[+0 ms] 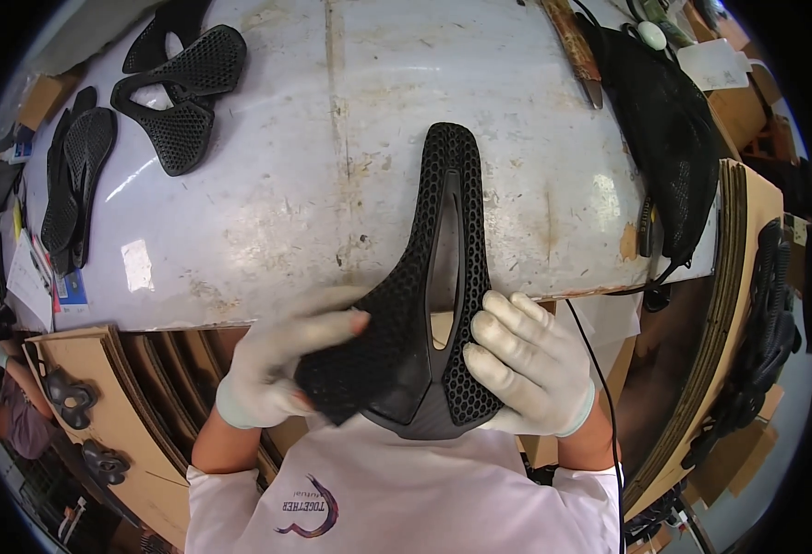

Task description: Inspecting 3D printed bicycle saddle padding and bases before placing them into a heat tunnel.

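A black bicycle saddle (452, 185) with a honeycomb lattice cover and a long central slot lies nose-away over the near edge of the worn white table (332, 138). My left hand (272, 369), in a white glove, grips the saddle's wide rear left wing, thumb under it and fingers on top. On the rear right wing, my right hand (530, 365), also gloved, presses and holds. The saddle's rear sits against my chest, partly off the table.
Two more black lattice saddle covers (184, 92) lie at the table's far left, with flat black pieces (78, 175) beside them. A black mesh bag (669, 129) and a brown tool (577, 46) sit at the right. Cardboard dividers (129, 397) holding black parts stand below left and right.
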Motion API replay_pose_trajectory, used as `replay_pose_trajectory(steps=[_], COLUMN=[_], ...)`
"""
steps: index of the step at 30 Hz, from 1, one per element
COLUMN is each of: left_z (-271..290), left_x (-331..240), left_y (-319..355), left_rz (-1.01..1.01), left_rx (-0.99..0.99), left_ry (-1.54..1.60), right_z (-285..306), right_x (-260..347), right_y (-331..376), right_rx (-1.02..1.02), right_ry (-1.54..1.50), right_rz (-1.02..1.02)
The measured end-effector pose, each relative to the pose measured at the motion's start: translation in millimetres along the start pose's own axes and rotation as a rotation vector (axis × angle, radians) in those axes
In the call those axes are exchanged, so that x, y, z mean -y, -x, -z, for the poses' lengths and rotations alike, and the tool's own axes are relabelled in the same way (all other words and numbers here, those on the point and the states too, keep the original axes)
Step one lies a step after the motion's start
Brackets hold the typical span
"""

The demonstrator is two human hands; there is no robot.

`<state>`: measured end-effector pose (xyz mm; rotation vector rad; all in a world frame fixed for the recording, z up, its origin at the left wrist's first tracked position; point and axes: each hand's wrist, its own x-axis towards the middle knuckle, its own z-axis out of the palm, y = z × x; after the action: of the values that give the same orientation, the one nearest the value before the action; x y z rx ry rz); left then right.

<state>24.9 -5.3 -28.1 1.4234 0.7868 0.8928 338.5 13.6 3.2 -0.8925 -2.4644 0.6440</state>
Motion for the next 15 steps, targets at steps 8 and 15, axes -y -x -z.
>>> replay_pose_trajectory(steps=[8,15], left_z=[2.1,1.5], left_x=[-20.5,-48.3], left_y=[-5.9,-15.1], left_rz=[-0.064,-0.005], left_rx=[0.071,0.133], left_ry=[-0.388,-0.620], right_z=[-4.7,-5.0], right_x=[-3.2,-1.8], right_y=[4.0,2.4], right_rx=[0.001,-0.008], right_ry=[0.045,0.020], right_rz=[0.041,0.010])
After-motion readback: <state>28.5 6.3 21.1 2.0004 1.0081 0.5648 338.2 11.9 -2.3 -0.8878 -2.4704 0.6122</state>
